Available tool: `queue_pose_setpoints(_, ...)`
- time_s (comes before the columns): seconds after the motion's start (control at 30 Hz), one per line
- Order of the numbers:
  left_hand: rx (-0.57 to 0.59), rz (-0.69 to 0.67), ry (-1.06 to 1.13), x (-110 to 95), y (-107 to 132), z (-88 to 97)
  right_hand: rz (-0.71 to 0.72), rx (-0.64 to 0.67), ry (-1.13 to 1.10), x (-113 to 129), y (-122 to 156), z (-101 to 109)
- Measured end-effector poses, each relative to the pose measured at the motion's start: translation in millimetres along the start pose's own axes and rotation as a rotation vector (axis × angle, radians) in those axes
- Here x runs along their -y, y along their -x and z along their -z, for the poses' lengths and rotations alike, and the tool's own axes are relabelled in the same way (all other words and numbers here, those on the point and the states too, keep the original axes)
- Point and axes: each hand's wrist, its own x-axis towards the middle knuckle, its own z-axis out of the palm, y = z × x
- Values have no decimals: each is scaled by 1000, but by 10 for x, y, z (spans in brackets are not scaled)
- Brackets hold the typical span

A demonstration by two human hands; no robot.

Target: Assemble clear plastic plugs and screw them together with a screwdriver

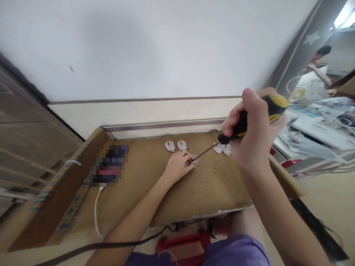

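Screwdriver (240, 126), black and yellow at the handle, clenched in the right grip (256, 129), thumb and fingers wrapped round it. Shaft slanting down toward 8 o'clock, tip brought to the clear plug piece (195, 162); too small to tell whether seated in a screw. Left grip (177, 164) pinched on that same piece, thumb and fingertips right beside the tip, low over the cardboard-lined surface (144, 166).

Taking the held piece as the dial's centre, with 12 o'clock on the far side: at 11 o'clock, very near, a small brass-coloured pin (189, 149). Between 10 and 11, a little farther out, two similar plug pieces (182, 145) side by side, metal prongs up. At 2 o'clock, another pair of plug pieces (226, 149), close together, near the right wrist. Toward 5, dark specks (206, 181) scattered over the cardboard.

Well apart at 9 o'clock, a pixelated dark device (111, 164), with a white cable (96, 212) running from its near end toward 8. Off the near edge, a black cable (116, 244) at 7 and a red object (183, 249) at 6. Along 12, a white panel (177, 48). Far off between 1 and 2, a co-worker (318, 72) beside a cluttered table (313, 129).
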Motion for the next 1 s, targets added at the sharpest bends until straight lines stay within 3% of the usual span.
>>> queue_pose_setpoints(0.2, -11, -5, -29, -5, 3, 4, -22, 13, -34, -29, -16, 9)
queue_pose_setpoints(0.43, -22, -7, -50, -12, 13, -4, -176, 39, 40, -55, -226, -76)
queue_pose_setpoints(0.6, -16, -2, -72, -15, 13, -15, -243, 171, 164, -194, -476, -76)
queue_pose_setpoints(0.67, -10, -11, -69, -14, 13, -11, -150, 303, 239, -197, -515, -42)
queue_pose_setpoints(0.73, -5, -16, -67, -14, 14, -2, 56, 407, 401, -148, -516, -8)
queue_pose_setpoints(0.83, 4, -19, -63, -17, 18, 16, 299, 430, 694, -27, -499, 5)
queue_pose_setpoints(1.0, 11, -23, -62, -18, 24, 27, 355, 522, 812, 75, -537, -62)
